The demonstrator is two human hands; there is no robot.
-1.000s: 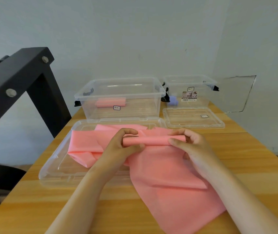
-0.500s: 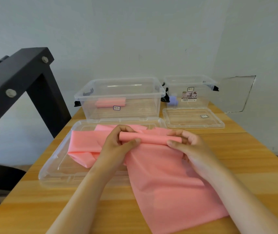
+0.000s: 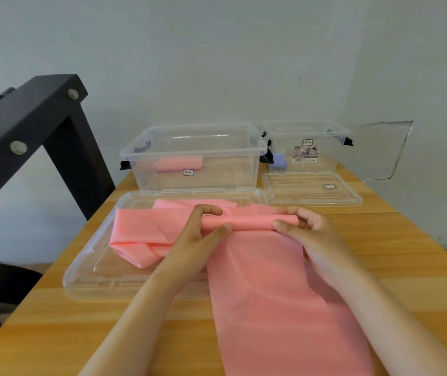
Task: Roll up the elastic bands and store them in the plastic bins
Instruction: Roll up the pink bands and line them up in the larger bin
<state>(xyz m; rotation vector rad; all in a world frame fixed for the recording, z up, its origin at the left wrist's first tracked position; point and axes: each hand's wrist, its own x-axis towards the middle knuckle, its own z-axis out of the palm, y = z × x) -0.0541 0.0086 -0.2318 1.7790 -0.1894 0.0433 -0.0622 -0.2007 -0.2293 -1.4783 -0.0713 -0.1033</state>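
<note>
A pink elastic band (image 3: 268, 289) lies flat on the wooden table, its far end wound into a short roll (image 3: 249, 222). My left hand (image 3: 203, 234) grips the roll's left end between thumb and curled fingers. My right hand (image 3: 306, 232) pinches its right end. Another loose pink band (image 3: 140, 232) is bunched on a clear lid (image 3: 86, 278) to the left. A rolled pink band (image 3: 177, 163) rests inside the large clear bin (image 3: 195, 156). A smaller clear bin (image 3: 306, 143) behind it to the right holds a purple roll (image 3: 279, 161).
A second clear lid (image 3: 311, 188) lies in front of the small bin. A black metal frame (image 3: 35, 123) rises at the left edge of the table (image 3: 40, 329). The wall stands right behind the bins.
Both hands have turned the roll a little further, taking up more of the band. The flat tail has slid slightly across the table towards the hands.
</note>
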